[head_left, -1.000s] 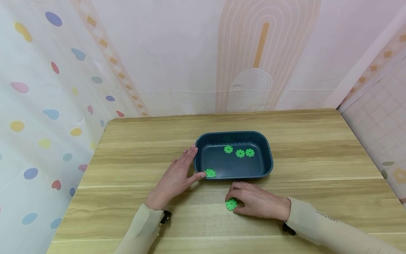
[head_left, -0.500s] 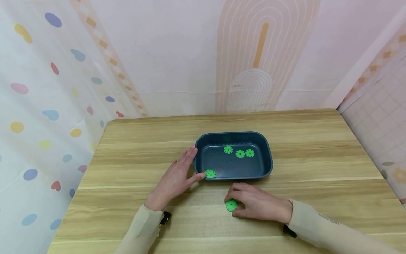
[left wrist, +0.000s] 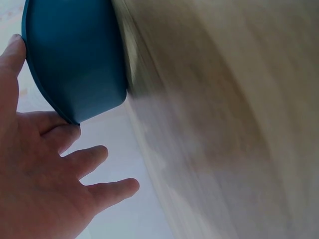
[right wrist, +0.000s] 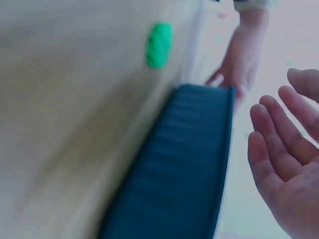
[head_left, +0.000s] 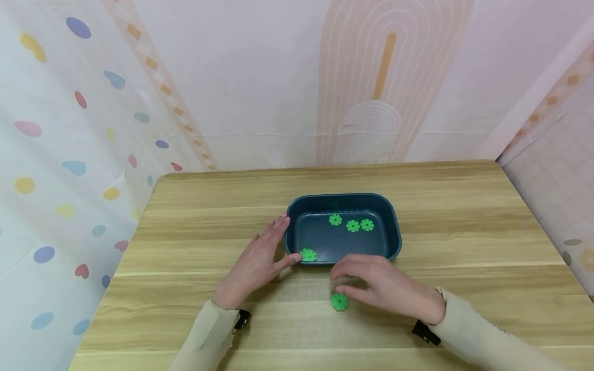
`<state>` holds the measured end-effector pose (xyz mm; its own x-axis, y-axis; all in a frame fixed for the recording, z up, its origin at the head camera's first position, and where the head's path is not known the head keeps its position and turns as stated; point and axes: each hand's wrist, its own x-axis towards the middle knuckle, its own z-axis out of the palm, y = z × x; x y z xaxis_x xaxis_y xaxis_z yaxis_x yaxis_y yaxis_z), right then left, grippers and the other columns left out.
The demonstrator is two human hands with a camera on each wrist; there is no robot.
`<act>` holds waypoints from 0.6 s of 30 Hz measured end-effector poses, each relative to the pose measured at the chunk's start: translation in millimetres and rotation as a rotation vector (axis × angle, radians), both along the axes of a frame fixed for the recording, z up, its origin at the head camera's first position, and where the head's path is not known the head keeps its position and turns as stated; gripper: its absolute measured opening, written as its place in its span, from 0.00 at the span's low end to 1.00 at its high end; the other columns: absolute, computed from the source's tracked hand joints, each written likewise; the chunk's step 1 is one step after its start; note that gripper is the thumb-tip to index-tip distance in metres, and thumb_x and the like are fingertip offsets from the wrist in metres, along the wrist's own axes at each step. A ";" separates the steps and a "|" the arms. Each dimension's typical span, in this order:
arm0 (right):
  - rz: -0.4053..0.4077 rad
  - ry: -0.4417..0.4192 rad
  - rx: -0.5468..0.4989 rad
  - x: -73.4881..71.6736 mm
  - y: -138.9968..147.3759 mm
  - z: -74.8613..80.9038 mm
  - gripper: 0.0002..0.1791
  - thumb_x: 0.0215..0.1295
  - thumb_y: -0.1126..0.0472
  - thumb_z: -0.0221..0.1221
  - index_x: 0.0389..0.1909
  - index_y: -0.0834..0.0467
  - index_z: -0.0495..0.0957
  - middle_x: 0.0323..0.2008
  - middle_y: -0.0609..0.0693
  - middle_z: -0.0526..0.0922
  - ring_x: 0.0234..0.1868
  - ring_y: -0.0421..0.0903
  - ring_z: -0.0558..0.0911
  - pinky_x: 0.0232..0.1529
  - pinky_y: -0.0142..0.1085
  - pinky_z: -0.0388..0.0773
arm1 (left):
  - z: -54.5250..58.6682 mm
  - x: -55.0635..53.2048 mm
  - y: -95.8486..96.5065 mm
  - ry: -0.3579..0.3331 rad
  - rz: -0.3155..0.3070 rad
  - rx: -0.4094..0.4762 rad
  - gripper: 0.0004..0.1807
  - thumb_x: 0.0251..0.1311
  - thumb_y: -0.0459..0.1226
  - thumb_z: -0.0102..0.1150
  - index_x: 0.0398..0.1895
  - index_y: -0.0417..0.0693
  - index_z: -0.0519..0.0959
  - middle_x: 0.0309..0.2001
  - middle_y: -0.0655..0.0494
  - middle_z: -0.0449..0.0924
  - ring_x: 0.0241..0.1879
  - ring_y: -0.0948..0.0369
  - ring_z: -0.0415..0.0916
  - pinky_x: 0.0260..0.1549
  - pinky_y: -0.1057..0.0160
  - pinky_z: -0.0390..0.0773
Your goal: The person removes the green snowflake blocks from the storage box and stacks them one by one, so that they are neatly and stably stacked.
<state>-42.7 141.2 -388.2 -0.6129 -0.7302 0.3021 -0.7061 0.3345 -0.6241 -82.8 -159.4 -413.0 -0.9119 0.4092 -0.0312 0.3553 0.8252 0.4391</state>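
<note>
A dark blue rectangular basin [head_left: 343, 243] sits on the table, with notched green plastic discs [head_left: 353, 225] lying in it. My left hand [head_left: 257, 266] rests at the basin's left end, fingertips and thumb touching the rim; its other fingers are spread in the left wrist view. Apart from those, a green notched disc [head_left: 340, 302] lies on the wood in front of the basin. Over the tabletop just beyond that disc is my right hand [head_left: 381, 283], loosely curved with nothing in it. In the right wrist view, its fingers [right wrist: 276, 149] stand clear of the basin's side wall [right wrist: 174, 164].
Three discs lie toward the back right inside the basin, and more green discs [head_left: 308, 254] overlap in its front left corner. The wood-grain table [head_left: 464, 216] ends at a patterned curtain [head_left: 260, 93] behind and at the sides.
My right hand has let go of the green disc on the table and lifted away, up and to the right. The left hand stays at the basin.
</note>
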 end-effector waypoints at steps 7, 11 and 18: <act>-0.078 0.027 -0.049 -18.4 -4.3 14.5 0.11 0.70 0.60 0.68 0.52 0.50 0.86 0.49 0.40 0.85 0.51 0.38 0.83 0.51 0.39 0.84 | 1.1 1.2 -1.4 -0.003 -0.005 0.021 0.45 0.75 0.61 0.50 0.84 0.47 0.51 0.83 0.51 0.48 0.81 0.47 0.48 0.70 0.31 0.58; -0.086 0.060 -0.033 -27.4 -5.0 28.0 0.11 0.70 0.60 0.68 0.51 0.51 0.86 0.50 0.42 0.85 0.52 0.39 0.83 0.52 0.40 0.83 | 1.4 0.2 -2.1 0.005 -0.011 0.042 0.40 0.79 0.57 0.44 0.84 0.47 0.52 0.83 0.51 0.48 0.80 0.46 0.49 0.70 0.30 0.59; -0.047 0.154 0.000 -55.5 -5.8 58.2 0.13 0.67 0.61 0.71 0.50 0.54 0.86 0.49 0.45 0.86 0.52 0.42 0.84 0.52 0.41 0.84 | 1.5 0.3 -5.1 0.015 -0.025 0.052 0.34 0.83 0.51 0.41 0.84 0.47 0.52 0.83 0.52 0.48 0.80 0.47 0.49 0.70 0.31 0.58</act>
